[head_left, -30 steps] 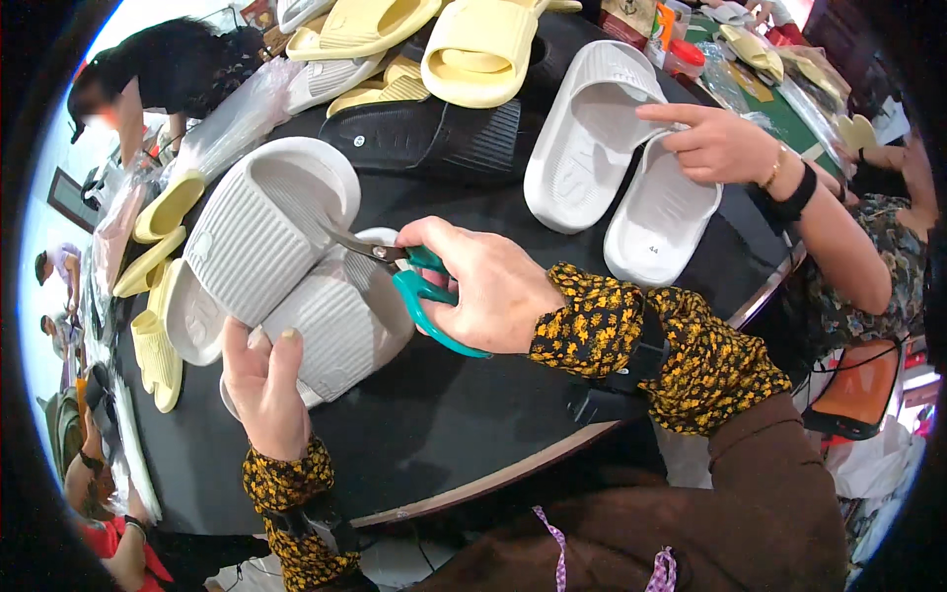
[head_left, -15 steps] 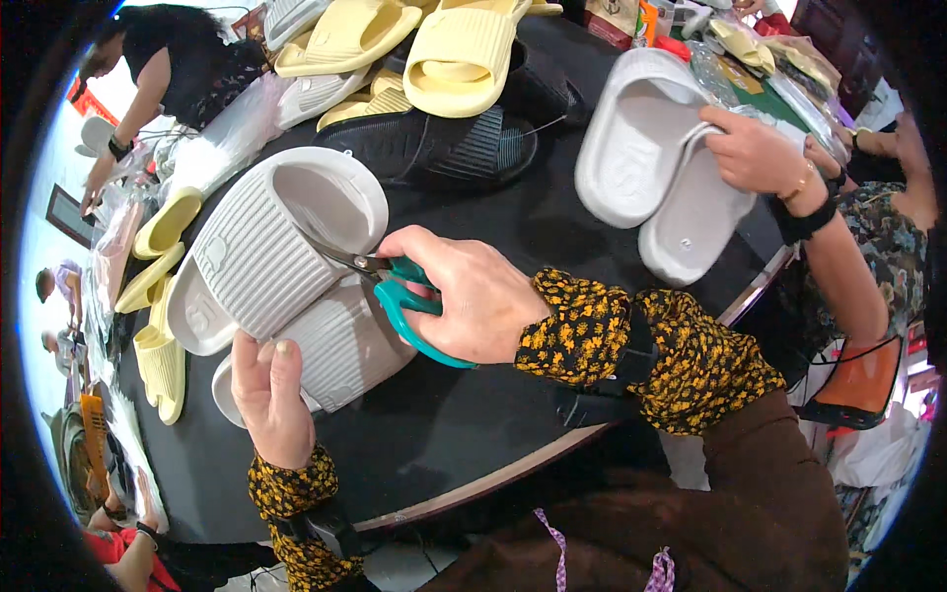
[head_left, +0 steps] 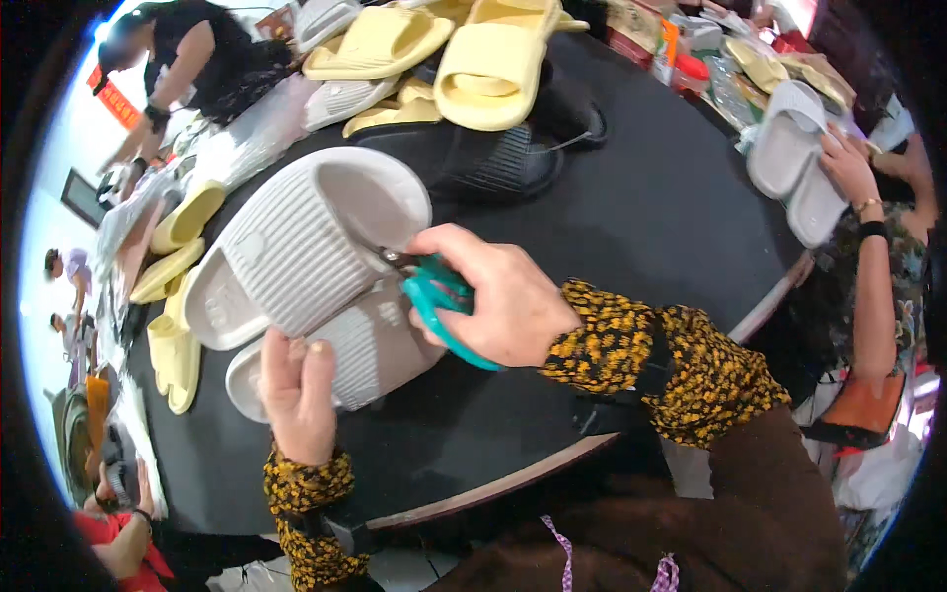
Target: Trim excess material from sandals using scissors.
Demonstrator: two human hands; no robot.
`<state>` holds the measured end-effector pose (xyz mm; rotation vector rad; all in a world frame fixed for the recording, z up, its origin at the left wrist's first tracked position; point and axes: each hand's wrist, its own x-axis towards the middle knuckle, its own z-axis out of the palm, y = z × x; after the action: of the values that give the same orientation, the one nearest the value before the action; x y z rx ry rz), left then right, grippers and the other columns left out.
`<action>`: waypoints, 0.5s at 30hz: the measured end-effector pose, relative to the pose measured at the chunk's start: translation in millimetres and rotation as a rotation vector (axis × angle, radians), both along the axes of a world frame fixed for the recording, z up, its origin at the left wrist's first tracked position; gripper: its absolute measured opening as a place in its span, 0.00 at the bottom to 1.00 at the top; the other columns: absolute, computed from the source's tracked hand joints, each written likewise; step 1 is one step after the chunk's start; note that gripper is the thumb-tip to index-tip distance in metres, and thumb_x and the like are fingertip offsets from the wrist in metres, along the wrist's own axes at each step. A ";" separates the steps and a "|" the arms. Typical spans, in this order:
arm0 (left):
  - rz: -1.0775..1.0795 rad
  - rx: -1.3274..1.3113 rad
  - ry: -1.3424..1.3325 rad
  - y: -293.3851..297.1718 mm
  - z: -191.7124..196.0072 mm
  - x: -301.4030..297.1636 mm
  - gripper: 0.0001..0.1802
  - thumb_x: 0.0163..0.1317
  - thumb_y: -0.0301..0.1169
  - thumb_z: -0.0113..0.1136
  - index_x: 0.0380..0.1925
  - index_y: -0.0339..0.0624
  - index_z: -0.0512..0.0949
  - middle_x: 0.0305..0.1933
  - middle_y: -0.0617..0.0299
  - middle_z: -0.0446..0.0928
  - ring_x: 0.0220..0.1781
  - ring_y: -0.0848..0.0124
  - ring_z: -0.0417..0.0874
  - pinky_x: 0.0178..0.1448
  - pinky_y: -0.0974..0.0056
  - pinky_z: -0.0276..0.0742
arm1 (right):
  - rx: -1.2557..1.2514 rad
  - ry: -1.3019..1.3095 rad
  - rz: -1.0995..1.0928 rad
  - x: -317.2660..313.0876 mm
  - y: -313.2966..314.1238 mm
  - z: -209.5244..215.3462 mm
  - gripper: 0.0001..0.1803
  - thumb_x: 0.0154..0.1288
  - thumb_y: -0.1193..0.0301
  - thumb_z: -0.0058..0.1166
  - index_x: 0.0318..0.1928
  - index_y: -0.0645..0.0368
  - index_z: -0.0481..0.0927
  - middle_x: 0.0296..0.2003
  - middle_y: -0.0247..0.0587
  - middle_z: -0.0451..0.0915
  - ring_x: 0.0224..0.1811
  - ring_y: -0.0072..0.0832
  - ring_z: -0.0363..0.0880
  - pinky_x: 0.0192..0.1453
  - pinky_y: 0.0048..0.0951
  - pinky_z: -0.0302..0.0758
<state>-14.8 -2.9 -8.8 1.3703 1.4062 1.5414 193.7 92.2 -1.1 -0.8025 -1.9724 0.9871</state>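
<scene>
In front of me lies a pair of light grey ribbed slide sandals, the upper slide (head_left: pixel 296 261) overlapping the lower slide (head_left: pixel 370 350). My left hand (head_left: pixel 299 400) is closed at the pair's near edge, its thumb and fingers where the two slides meet. My right hand (head_left: pixel 508 301) grips a pair of scissors with teal handles (head_left: pixel 439 296). The scissor blades reach in between the two slides, beside the upper one's strap; their tips are hidden, so whether they touch anything I cannot tell.
A pile of yellow slides (head_left: pixel 488 74) and black slides (head_left: pixel 464 163) lies at the far side of the black table (head_left: pixel 651 217). More yellow slides (head_left: pixel 173 340) sit at the left. At the right, a co-worker's hand (head_left: pixel 850 168) holds grey slides (head_left: pixel 789 148). Another person (head_left: pixel 187 59) stands far left.
The co-worker's grey slides have moved off to the far right, away from my pair. The scissor handles have come closer together. The view has shifted a little.
</scene>
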 end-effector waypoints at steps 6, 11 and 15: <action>-0.079 -0.064 0.131 2.4 1.2 2.6 0.23 0.63 0.20 0.46 0.58 0.29 0.59 0.55 0.53 0.70 0.54 0.72 0.71 0.54 0.69 0.66 | 0.097 0.005 -0.029 3.1 0.8 1.0 0.22 0.51 0.70 0.59 0.47 0.58 0.70 0.28 0.51 0.78 0.31 0.41 0.81 0.35 0.36 0.76; -0.139 0.075 0.001 5.7 5.2 7.5 0.23 0.62 0.20 0.46 0.58 0.29 0.59 0.55 0.53 0.70 0.53 0.72 0.71 0.53 0.70 0.66 | -0.030 0.199 -0.034 0.2 2.4 2.2 0.19 0.55 0.75 0.57 0.48 0.62 0.69 0.27 0.44 0.79 0.29 0.25 0.81 0.35 0.25 0.76; -0.150 0.016 -0.072 9.0 5.8 1.7 0.23 0.61 0.18 0.46 0.58 0.29 0.59 0.52 0.53 0.72 0.52 0.73 0.73 0.53 0.71 0.67 | 0.035 0.185 -0.117 3.5 15.1 -2.3 0.22 0.55 0.73 0.59 0.49 0.63 0.69 0.28 0.43 0.78 0.30 0.20 0.76 0.36 0.24 0.74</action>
<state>-13.1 6.1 -3.1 1.3826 1.2221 1.4922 197.2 107.3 -3.4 -0.7701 -1.7600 0.9215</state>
